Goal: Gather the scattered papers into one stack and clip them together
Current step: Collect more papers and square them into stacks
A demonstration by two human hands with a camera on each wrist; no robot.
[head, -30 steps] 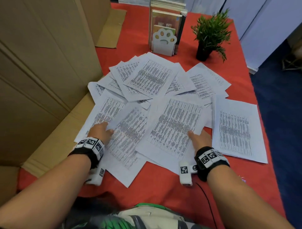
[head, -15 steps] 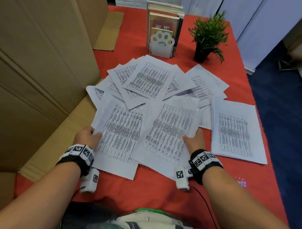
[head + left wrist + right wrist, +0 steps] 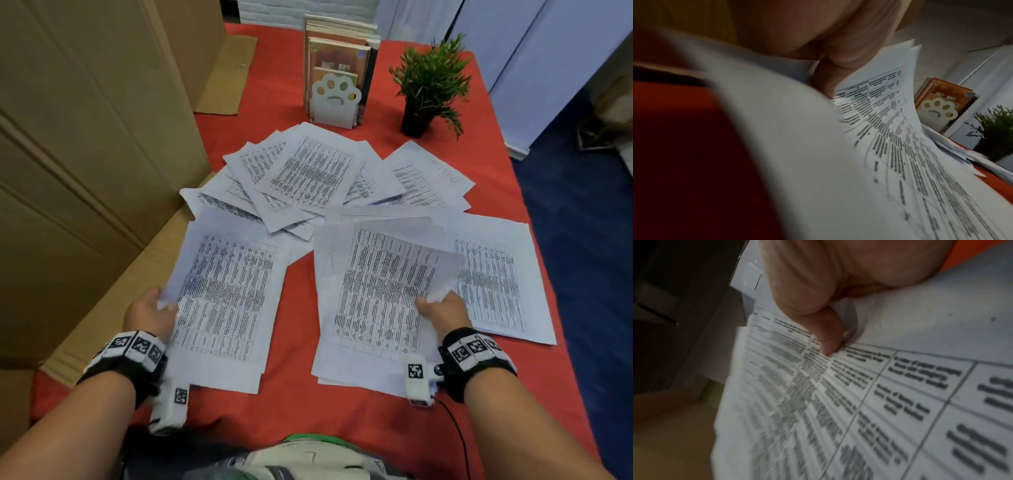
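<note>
Printed white papers lie scattered on a red tablecloth (image 3: 294,404). My left hand (image 3: 156,308) pinches the left edge of a small bundle of sheets (image 3: 222,301), thumb on top (image 3: 838,69). My right hand (image 3: 442,308) pinches the right edge of a second bundle (image 3: 373,298), its thumb (image 3: 826,334) pressing the printed face. Both bundles are raised off the cloth and held apart, with red cloth showing between them. More sheets (image 3: 311,174) fan out behind them, and another sheet (image 3: 493,277) lies flat at the right. No clip shows in any view.
Large cardboard boxes (image 3: 85,154) wall off the left side. At the back stand a white paw-shaped book holder (image 3: 335,99) with books and a small potted plant (image 3: 428,85). The table's right edge drops to a blue floor (image 3: 589,274).
Both hands went from resting flat on overlapping sheets to pinching them. The two bundles have been lifted and pulled apart, left one leftward and right one rightward, towards me.
</note>
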